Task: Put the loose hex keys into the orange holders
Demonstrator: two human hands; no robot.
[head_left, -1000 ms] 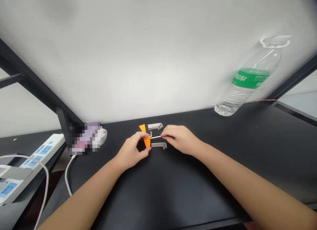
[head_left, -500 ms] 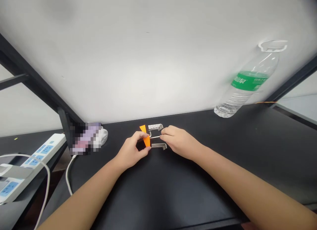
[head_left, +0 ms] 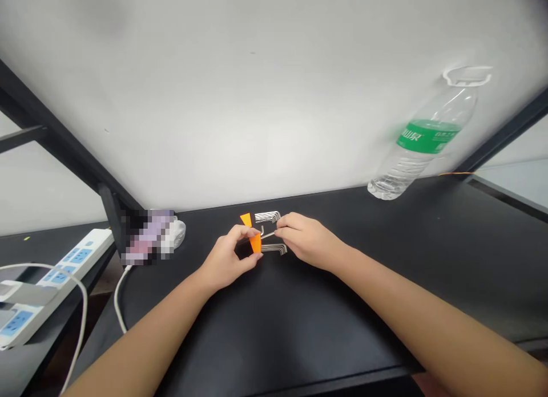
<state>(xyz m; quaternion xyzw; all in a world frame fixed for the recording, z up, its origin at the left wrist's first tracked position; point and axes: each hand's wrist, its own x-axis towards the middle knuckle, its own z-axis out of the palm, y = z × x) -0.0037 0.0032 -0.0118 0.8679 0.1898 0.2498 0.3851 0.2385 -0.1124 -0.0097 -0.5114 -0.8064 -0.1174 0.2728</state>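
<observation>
The left hand (head_left: 229,260) is closed around a small orange holder (head_left: 256,243), thumb and fingertips pinching it just above the surface (head_left: 299,328), near the middle of the far edge. The right hand (head_left: 306,240) is closed in a fine pinch on one thin bent metal key (head_left: 268,235), whose free end meets the holder. The two hands are almost touching.

Doing this well likely means keeping the holder steady in the left hand while the right hand keeps the key in line with its slot. A pinch close to the holder should stop the thin rod from bending or slipping, and any push or pull is better made straight along the key than sideways.

By count there is one orange holder (it shows in two bits, either side of the fingers) and one key in the fingers. Two bundles of like keys lie on the surface, a far bundle (head_left: 268,217) and a near bundle (head_left: 274,248); the keys in each are too fine to count. One clear water bottle (head_left: 422,140) stands towards the far right corner, and at the left edge lie what look like two white power strips (head_left: 81,253)
</observation>
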